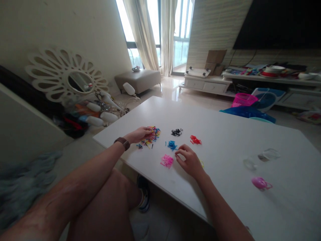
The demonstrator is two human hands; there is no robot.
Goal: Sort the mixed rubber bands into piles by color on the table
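Note:
My left hand (142, 134), with a brown watch on the wrist, reaches into a mixed-colour pile of small pieces (156, 133); its fingers are pressed together, and what they hold is too small to name. My right hand (188, 160) is in a pinch beside the blue pile (172, 145) and the pink pile (167, 161); anything in its fingertips is too small to make out. A black pile (177, 132) and a red pile (195, 140) lie farther back. Yellow pieces (201, 163) show partly behind my right hand.
On the right of the white table (225, 140) are a clear jar (272, 154), a round clear lid (250, 164) and a pink-purple object with a loop (260, 183). Beyond the table stand a pink basket (244, 99) and a grey ottoman (137, 80).

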